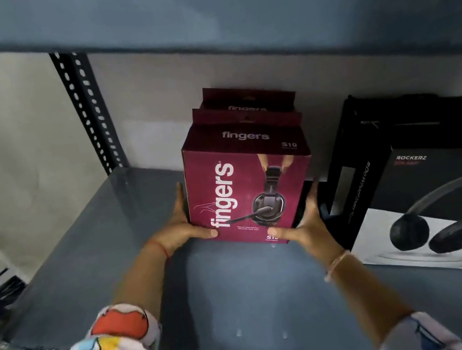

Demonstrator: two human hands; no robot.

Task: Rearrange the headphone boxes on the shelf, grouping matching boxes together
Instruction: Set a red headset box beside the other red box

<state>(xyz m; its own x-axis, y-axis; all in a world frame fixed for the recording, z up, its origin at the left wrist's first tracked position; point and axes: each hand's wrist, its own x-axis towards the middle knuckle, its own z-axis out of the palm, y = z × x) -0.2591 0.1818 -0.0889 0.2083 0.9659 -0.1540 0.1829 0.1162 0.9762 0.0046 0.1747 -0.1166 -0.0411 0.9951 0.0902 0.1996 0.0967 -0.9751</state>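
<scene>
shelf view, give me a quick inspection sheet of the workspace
surface: grey metal shelf, bare in front, a few small specks
job's things: two maroon fingers boxes upright, one behind the other; black Rockerz boxes to their right, one lying with a headphone picture up
clutter: nothing seen
grips: left hand and right hand press the front maroon box's sides, thumbs on its front face
cables: nothing clearly seen; dark blurred shapes at the far left edge
surroundings: perforated upright post, pale wall, another shelf overhead
</scene>
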